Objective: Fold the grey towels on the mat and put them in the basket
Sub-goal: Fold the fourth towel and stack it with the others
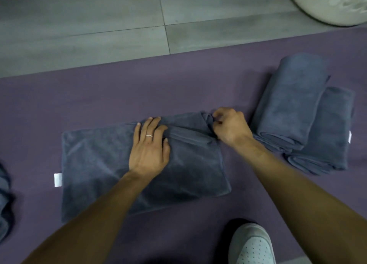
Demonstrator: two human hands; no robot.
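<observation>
A grey towel (95, 160) lies partly folded in the middle of the purple mat (119, 89), a white tag at its left edge. My left hand (149, 146) presses flat on its centre with straight fingers. My right hand (230, 125) pinches the towel's bunched far right corner. To the right, two folded grey towels (294, 105) lie stacked and overlapping on the mat. The white perforated basket (333, 3) stands on the floor at the top right, only partly in view.
Grey floor tiles (79, 25) lie beyond the mat's far edge. More crumpled grey cloth (4, 200) shows at the left edge. My light shoe (252, 246) rests on the mat at the bottom, right of centre.
</observation>
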